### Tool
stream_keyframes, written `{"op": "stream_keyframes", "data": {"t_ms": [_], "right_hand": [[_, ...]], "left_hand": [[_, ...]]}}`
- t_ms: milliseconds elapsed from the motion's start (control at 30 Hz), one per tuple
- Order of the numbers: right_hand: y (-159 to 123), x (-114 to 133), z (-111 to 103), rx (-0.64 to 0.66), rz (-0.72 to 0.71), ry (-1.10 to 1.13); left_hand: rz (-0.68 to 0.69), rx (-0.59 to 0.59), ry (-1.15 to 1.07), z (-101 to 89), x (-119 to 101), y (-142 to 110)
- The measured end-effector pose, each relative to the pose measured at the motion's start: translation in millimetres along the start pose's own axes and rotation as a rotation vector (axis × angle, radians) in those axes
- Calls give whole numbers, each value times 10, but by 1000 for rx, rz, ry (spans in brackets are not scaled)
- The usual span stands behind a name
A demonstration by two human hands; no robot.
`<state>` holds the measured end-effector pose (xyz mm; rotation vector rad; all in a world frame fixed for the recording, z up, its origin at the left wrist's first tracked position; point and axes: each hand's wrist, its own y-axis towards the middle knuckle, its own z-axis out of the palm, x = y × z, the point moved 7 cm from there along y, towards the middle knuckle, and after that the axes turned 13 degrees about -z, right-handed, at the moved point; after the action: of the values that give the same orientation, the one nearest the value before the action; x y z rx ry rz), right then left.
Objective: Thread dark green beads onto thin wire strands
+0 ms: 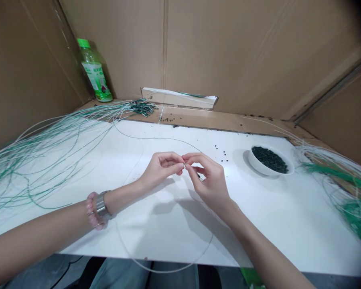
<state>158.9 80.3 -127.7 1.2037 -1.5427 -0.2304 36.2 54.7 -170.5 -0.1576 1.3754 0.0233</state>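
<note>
Thumb and forefinger of the left hand point(162, 168) and of the right hand point(209, 180) are pressed together from either side, clamped on a thin pale strand point(156, 138) with a tiny silvery tip point(184, 165), above the middle of a white tabletop point(168, 237). From that pinch the strand arcs up toward the far left, and a long loop of it drops past the near edge. A pink beaded bracelet point(91, 210) and a wide silver metal band point(101, 204) circle the left wrist, which reaches in from the near-left side. White surface spreads between the hands and the near edge, marked by their shadows. Just right of the right hand lie scattered small dark beads point(221, 154), and beyond them, toward the right edge, sits a round white bowl point(266, 171) heaped with dark green beads point(269, 159). A tangled bundle of green-and-white strands point(39, 160) spills over the left edge, and another point(339, 180) covers the right edge. Beaded strand ends point(142, 107) gather at the far edge, on a brown cardboard ledge point(216, 120) below cardboard walls point(228, 52). A green-capped plastic bottle point(94, 72) stands in the far-left corner.
</note>
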Motion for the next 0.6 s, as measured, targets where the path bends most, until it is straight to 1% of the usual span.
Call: {"op": "stream_keyframes", "data": {"t_ms": [167,333,600], "right_hand": [[-3,-20,-6,10,17,-41],[-9,-71,-32,-6,93,-54],[-21,-144,3,-8,222,134]], "left_hand": [[7,3,28,21,-18,-9],[8,6,51,27,-23,-20],[4,56,46,60,-4,-22]]}}
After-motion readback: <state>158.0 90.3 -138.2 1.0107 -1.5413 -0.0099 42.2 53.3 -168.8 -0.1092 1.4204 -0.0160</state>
